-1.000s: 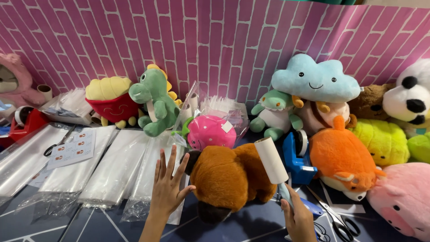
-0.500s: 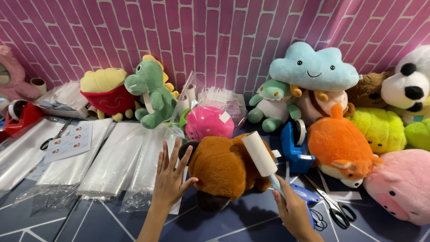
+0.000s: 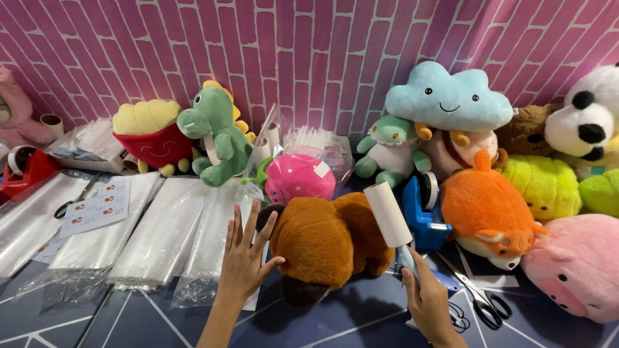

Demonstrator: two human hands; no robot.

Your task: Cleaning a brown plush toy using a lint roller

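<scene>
**Two Hands at a Brown Plush Toy: Positions and Surfaces**

Two bare hands are seen at the lower edge of the view. The left hand (image 3: 247, 256) is spread wide, fingers fanned and pointing upward, with the thumb laid against the furry flank of the brown plush toy (image 3: 325, 243); nothing is gripped by it. The right hand (image 3: 425, 298) is closed around the handle of a lint roller (image 3: 389, 216), whose white cylindrical head is held tilted, its lower end just beside the toy's right side. Whether the roller head is actually touching the fur cannot be told with certainty.

The brown plush toy is placed at the centre of a dark blue table (image 3: 361, 319) marked with thin pale lines. Its body is rounded and short-piled, with a darker patch at the front.

Flat stacks of clear, glossy plastic bags (image 3: 161, 235) are laid to the left. A pink strawberry plush (image 3: 298, 178) inside a transparent bag is set directly behind the brown toy. A blue tape dispenser (image 3: 422, 216) and a soft orange plush (image 3: 487, 209) are located to the right, with black-handled scissors (image 3: 480, 298) lying flat beside the right hand. A pink brick-pattern wall (image 3: 309, 58) forms the backdrop.
</scene>
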